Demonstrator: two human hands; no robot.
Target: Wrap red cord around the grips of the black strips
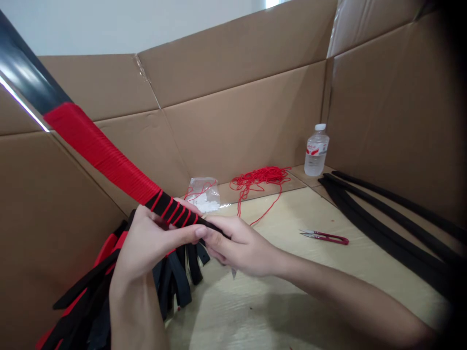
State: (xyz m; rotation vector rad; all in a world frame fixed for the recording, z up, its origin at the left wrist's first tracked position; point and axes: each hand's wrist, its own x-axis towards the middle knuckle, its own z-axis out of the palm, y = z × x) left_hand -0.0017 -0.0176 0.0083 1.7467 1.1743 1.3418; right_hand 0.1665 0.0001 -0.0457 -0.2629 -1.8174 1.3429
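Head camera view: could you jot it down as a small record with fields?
Left hand: holds a long curved black piece wrapped in red cord
Right hand: grips its narrow black part
Wrapping: tight above, widely spaced near the hands
Beyond: tangled red cord, clear plastic bottle with white cap
At right: red-handled metal snips, long black strips

From my end I see a long dark bar [34, 73], slightly curved, held up diag., upper L to lower ctr. Top pt. is bare & glossy. Red cord [100, 153] wraps the mid. sect. tight, turn agst. turn, then in spaced loops w/ black showing btwn., twd. the narrow lower end.
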